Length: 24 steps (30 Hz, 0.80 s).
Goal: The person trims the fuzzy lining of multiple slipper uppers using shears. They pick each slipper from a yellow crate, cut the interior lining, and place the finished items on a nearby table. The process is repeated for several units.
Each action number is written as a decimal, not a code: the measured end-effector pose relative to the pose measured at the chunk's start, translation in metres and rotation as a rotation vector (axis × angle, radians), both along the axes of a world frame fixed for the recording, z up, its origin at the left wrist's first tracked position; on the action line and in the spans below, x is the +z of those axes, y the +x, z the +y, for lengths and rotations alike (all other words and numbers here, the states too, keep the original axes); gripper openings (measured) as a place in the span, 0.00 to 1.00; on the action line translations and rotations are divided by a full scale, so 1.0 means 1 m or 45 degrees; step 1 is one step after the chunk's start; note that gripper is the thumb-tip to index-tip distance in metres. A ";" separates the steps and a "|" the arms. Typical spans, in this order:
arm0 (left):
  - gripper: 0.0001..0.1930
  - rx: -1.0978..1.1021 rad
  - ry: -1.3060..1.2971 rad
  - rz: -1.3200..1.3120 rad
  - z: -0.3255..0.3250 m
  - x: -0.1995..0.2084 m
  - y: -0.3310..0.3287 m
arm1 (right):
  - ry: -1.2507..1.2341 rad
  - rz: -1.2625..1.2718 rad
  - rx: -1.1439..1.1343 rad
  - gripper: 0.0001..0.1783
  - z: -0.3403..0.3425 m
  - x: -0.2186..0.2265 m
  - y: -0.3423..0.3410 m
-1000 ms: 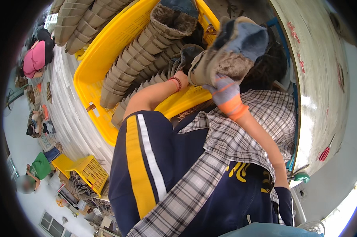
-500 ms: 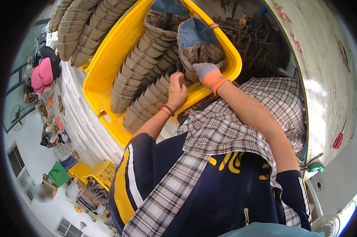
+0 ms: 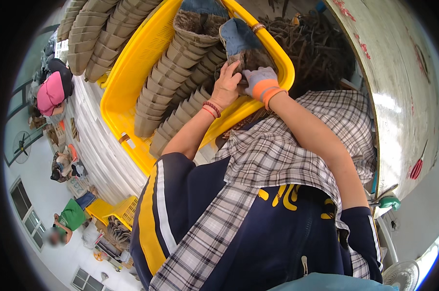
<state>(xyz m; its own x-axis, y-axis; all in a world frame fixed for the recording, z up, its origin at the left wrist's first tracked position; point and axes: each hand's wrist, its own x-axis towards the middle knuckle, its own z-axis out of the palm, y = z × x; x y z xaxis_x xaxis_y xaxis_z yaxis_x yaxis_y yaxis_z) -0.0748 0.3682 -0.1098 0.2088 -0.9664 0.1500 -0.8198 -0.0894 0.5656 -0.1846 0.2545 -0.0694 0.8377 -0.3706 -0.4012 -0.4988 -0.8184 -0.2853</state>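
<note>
A yellow plastic basket (image 3: pixel 113 92) in front of me holds several rows of nested fabric pieces that look like shoe uppers. The fur-lined shoe upper (image 3: pixel 236 39) on the right, blue at its far end and brown fur at its near end, lies on top of its stack. My bare left hand (image 3: pixel 226 86), with red bracelets at the wrist, pinches its near left edge. Beside it my right hand (image 3: pixel 262 81), in a grey glove with an orange cuff, closes on the near edge. Another fur-lined upper (image 3: pixel 200 22) tops the stack to the left.
More stacked uppers (image 3: pixel 91 34) stand beyond the basket at the left. A heap of dark strips (image 3: pixel 309 48) lies behind its right side. On the right a worn table (image 3: pixel 399 97) holds red-handled scissors (image 3: pixel 417 167). Other people (image 3: pixel 54 92) are at the far left.
My left hand has moved right and up from beside the stacks onto the upper's near edge. My gloved right hand has shifted slightly, its fingers now turned toward the left hand.
</note>
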 end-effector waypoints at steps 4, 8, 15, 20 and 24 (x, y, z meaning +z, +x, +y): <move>0.15 0.045 -0.185 0.240 -0.005 0.016 0.007 | -0.030 0.083 0.046 0.11 -0.004 -0.006 0.000; 0.07 0.634 -0.315 0.065 0.035 -0.034 0.033 | -0.022 0.062 0.037 0.11 -0.006 0.000 0.005; 0.12 -0.443 0.568 -0.212 0.039 -0.099 0.010 | -0.031 0.124 0.105 0.11 -0.003 -0.006 0.009; 0.10 -0.580 1.003 -0.602 0.011 -0.127 0.012 | -0.019 0.184 0.100 0.11 -0.001 -0.005 0.013; 0.12 -0.296 1.159 -0.566 0.009 -0.148 0.002 | -0.030 0.193 0.103 0.11 0.001 -0.006 0.012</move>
